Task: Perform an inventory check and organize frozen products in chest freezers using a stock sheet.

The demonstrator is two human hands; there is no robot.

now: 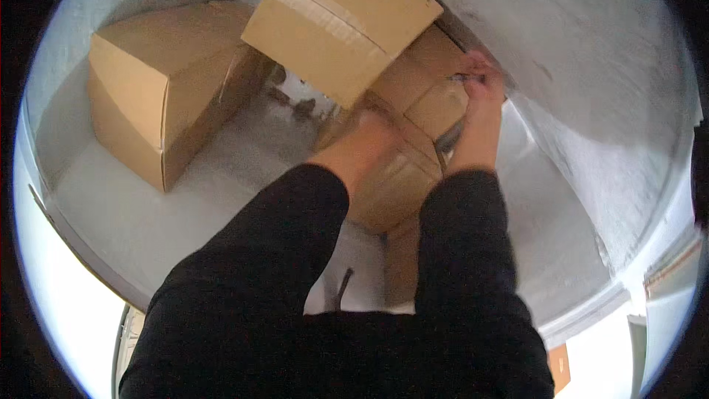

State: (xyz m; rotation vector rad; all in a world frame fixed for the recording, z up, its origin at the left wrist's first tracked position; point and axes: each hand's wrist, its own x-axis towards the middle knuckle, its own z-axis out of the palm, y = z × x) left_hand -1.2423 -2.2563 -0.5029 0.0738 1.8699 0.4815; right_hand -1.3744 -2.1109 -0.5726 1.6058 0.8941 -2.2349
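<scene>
Both my hands are at a cardboard box (393, 188) in front of me, and both are blurred. My left hand (379, 127) lies against the box's upper left part, its fingers mostly hidden. Further right, my right hand (481, 80) is at the far right part of the cardboard, beside a raised piece like a flap (440, 108). Its fingers are bent around a small dark spot; whether that is a held thing is unclear. A dark gap shows below the flap. Just beyond my hands, a taped cardboard box (338, 22) sits tilted over other brown cardboard (415, 61).
Another closed cardboard box (166, 83) stands at the left on the grey floor (221, 188). A pale grey wall (559, 39) rises close to my right hand. More cardboard (401, 266) and a thin dark stick-like thing (345, 285) show near my body.
</scene>
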